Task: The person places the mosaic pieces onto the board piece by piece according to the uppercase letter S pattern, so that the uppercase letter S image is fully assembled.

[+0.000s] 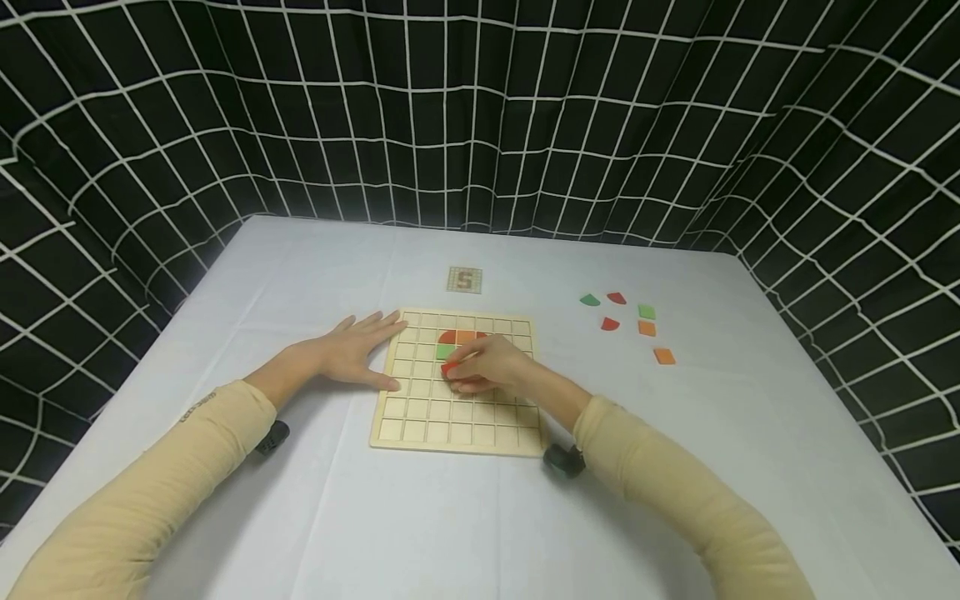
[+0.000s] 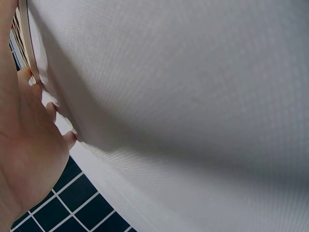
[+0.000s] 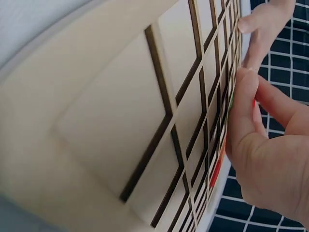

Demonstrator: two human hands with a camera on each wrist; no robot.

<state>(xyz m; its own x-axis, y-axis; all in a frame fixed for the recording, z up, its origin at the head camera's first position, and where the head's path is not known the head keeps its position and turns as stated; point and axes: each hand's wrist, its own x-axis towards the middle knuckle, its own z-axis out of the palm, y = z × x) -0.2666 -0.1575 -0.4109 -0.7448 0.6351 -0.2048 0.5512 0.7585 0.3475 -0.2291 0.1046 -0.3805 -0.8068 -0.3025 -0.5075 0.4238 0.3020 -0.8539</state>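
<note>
A wooden grid board (image 1: 427, 433) lies flat on the table. My right hand (image 1: 495, 364) is over its middle and pinches a red piece (image 1: 448, 369) between thumb and fingers, just below a green square (image 1: 445, 352) set in the grid. Above that, a red quarter-round piece (image 1: 447, 337) and an orange square (image 1: 466, 337) sit side by side, and another red piece (image 1: 482, 335) shows partly behind the hand. Fingers spread, my left hand (image 1: 351, 352) rests at the board's left edge. In the right wrist view the pinched piece is mostly hidden by the fingers.
Behind the board lies a small card (image 1: 465, 280) with a patterned figure. To the right are loose pieces: a green quarter-round (image 1: 590, 300), red ones (image 1: 617, 297), a light green square (image 1: 647, 312) and orange squares (image 1: 664, 356). Black grid-lined curtains (image 1: 480, 108) stand around the white table (image 1: 420, 525).
</note>
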